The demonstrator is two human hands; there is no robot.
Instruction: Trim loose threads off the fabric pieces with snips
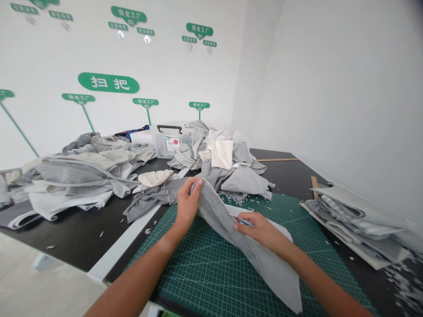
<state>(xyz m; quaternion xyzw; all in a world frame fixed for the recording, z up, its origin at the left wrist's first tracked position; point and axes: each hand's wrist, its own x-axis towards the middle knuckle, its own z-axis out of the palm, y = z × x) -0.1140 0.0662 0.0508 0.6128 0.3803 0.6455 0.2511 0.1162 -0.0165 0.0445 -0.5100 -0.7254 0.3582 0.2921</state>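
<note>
A long grey piece of fabric (218, 215) is stretched slantwise over a green cutting mat (185, 259). My left hand (189, 198) pinches its upper end between thumb and fingers, lifting it off the mat. Lower along the same edge, my right hand (259, 229) is closed around small blue-handled thread snips (245, 222), mostly hidden by the fingers. Their tip is at the fabric's edge; whether the blades are apart cannot be made out. The fabric's paler lower end (280, 277) hangs down beneath my right forearm.
Heaped grey and white cloth (76, 176) covers the table's left side. Behind the mat lies another cloth pile (231, 167), beside a clear plastic box (161, 145) with a black handle. Folded fabric (357, 220) is stacked at right, near many small scraps (408, 281).
</note>
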